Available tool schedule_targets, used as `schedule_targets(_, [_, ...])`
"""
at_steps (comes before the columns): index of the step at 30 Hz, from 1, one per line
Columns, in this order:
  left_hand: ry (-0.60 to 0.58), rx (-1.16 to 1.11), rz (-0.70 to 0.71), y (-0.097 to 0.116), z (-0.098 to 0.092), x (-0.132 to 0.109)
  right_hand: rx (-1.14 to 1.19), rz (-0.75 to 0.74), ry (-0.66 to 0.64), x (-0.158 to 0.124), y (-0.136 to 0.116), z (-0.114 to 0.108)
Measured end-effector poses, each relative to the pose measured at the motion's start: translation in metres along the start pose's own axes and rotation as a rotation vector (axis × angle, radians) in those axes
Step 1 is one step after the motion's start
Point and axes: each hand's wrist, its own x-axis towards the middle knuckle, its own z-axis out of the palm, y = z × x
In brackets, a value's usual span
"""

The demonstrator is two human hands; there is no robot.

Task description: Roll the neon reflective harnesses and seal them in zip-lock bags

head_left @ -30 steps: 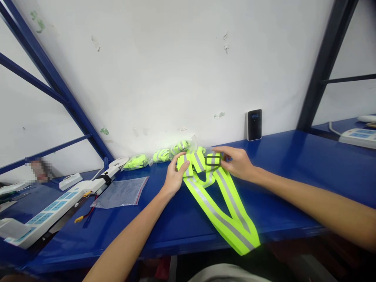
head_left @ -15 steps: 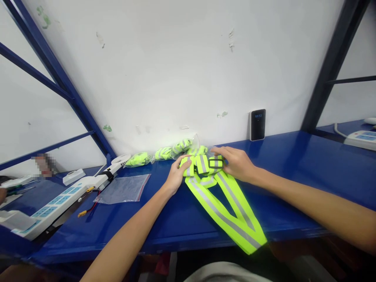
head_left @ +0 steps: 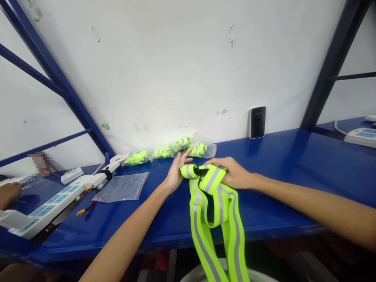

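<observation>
A neon-yellow reflective vest of straps with grey stripes (head_left: 235,231) hangs over the table's front edge, its lower loops reaching down towards my body. My right hand (head_left: 235,172) is closed on its upper end, beside a black buckle. My left hand (head_left: 175,172) is at the left end of the bundle with its fingers stretched out and apart, next to a curled piece of strap that it seems to touch. Behind my hands, several similar vests in clear bags (head_left: 163,151) lie along the wall.
On the blue table (head_left: 282,176) lies a flat clear zip bag (head_left: 122,188), left of my arm. A long white power strip (head_left: 55,201), a small fan (head_left: 119,158) and a yellow-ended cable (head_left: 80,212) are farther left. A black-faced device (head_left: 257,122) stands against the wall. Another person's hand (head_left: 10,194) shows at far left.
The vest's straps have dropped lower over the edge and towards me. My left fingers have opened from the bundle, while my right hand has turned the buckle part. The other person's hand has come further into view.
</observation>
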Motion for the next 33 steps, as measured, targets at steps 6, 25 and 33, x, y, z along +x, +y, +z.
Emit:
schedule_targets(6, [0.017,-0.102,0.161,-0.004,0.003,0.003,0.706,0.526,0.212,0.011,-0.009,0.014])
schedule_targets(25, [-0.244,1.223,1.001,0.003,-0.011,-0.009,1.2,0.748,0.122,0.011,-0.009,0.009])
schedule_targets(33, [0.13,0.765,0.721,0.002,0.008,-0.017,1.087,0.766,-0.088,0.008,0.001,0.004])
